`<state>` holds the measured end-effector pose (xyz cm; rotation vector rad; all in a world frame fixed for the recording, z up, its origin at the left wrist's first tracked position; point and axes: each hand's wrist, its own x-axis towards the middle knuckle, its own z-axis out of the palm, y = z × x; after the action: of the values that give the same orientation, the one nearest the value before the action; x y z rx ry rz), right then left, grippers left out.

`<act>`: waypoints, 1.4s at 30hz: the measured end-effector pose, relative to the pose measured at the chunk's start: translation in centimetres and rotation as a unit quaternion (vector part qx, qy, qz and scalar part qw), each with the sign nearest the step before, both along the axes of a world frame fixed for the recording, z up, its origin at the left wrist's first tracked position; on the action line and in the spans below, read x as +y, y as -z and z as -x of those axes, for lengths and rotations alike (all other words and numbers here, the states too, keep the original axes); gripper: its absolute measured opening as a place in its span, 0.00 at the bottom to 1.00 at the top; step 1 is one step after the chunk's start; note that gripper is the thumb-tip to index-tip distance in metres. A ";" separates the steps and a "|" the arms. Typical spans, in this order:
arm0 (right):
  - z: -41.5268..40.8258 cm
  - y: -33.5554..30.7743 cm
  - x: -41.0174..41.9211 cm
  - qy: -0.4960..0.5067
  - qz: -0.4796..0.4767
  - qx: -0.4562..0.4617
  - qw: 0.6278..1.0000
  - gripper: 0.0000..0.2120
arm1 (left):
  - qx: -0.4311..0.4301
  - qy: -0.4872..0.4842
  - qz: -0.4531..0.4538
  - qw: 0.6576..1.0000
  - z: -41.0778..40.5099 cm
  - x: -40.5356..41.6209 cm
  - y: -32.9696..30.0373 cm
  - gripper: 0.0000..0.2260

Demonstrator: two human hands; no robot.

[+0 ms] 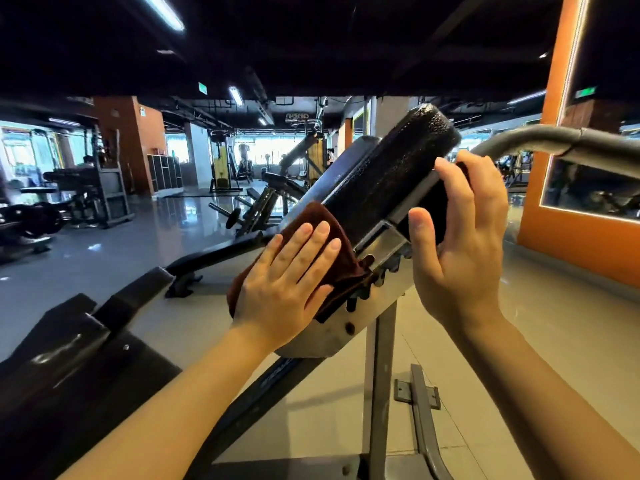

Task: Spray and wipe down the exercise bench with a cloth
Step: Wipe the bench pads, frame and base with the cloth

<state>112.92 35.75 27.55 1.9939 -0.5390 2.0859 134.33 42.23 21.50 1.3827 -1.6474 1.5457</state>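
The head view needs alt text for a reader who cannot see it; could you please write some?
A person's left hand presses a brown cloth flat against the lower end of a tilted black bench pad, while the right hand grips the pad's edge. Behind them, a gym floor with other machines and an orange wall is visible.
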 end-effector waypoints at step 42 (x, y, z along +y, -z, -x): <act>-2.8 13.8 0.6 -0.111 -0.214 0.117 0.963 0.31 | -0.172 -0.008 -0.039 0.984 3.5 -1.9 -0.6 0.20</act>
<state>115.67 36.39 13.72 2.6104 -0.8071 1.9327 130.80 40.37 22.05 1.2205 -1.9191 1.8267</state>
